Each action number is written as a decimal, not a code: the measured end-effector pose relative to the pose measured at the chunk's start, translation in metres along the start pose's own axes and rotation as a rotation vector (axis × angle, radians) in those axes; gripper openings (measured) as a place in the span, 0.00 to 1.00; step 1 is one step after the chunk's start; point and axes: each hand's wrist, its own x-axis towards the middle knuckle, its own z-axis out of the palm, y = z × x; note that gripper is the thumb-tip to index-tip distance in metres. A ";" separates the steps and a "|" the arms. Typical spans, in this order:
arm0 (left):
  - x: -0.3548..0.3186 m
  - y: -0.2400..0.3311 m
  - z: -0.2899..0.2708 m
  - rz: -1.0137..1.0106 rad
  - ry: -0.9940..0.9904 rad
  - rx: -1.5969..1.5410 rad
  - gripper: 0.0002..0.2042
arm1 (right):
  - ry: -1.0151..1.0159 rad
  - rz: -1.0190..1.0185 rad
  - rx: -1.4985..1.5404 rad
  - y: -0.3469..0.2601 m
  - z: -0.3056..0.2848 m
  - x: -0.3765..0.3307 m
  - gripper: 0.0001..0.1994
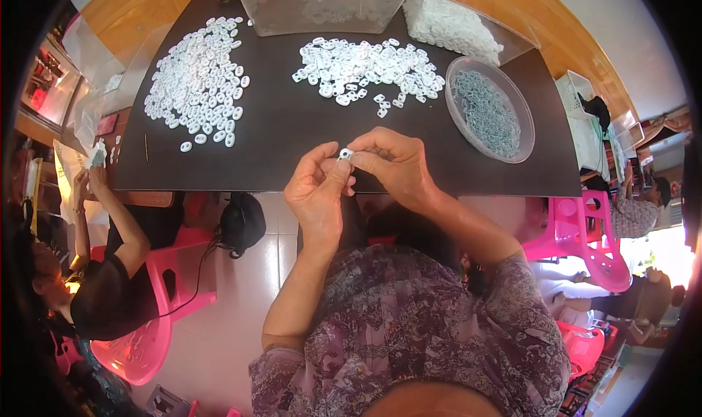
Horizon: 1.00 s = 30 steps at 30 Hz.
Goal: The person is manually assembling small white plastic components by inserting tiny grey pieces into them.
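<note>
My left hand is closed, its thumb and fingertips pinching a small white oval plastic piece with a hole in it. From the other side my right hand meets it, with thumb and forefinger closed at the edge of the same piece. Both hands are raised over the near edge of the dark table. Beyond them lies a loose pile of white pieces with holes. A larger spread of white oval pieces covers the left part of the table.
At the right, a round clear bowl holds many thin grey metal pieces. Along the back stand a clear plastic bin and a bag of white pieces. A co-worker sits at the left; a pink stool stands at the right.
</note>
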 end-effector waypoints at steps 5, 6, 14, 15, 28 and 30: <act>0.000 -0.002 0.004 0.012 -0.031 -0.023 0.11 | -0.020 -0.067 -0.031 -0.002 -0.005 0.000 0.05; -0.002 -0.002 0.005 0.015 -0.021 -0.038 0.11 | -0.008 -0.110 -0.082 -0.002 -0.004 -0.002 0.06; -0.001 0.001 0.015 -0.048 0.010 -0.073 0.09 | 0.024 -0.371 -0.363 -0.006 -0.012 -0.006 0.14; -0.001 0.001 0.016 -0.072 0.013 -0.095 0.09 | 0.045 -0.420 -0.398 -0.005 -0.013 -0.006 0.15; -0.010 -0.003 0.028 -0.024 -0.075 0.052 0.10 | 0.226 -0.556 -0.370 0.003 -0.023 -0.018 0.12; -0.013 -0.003 0.031 0.011 -0.105 0.062 0.11 | 0.253 -0.559 -0.359 0.004 -0.024 -0.022 0.12</act>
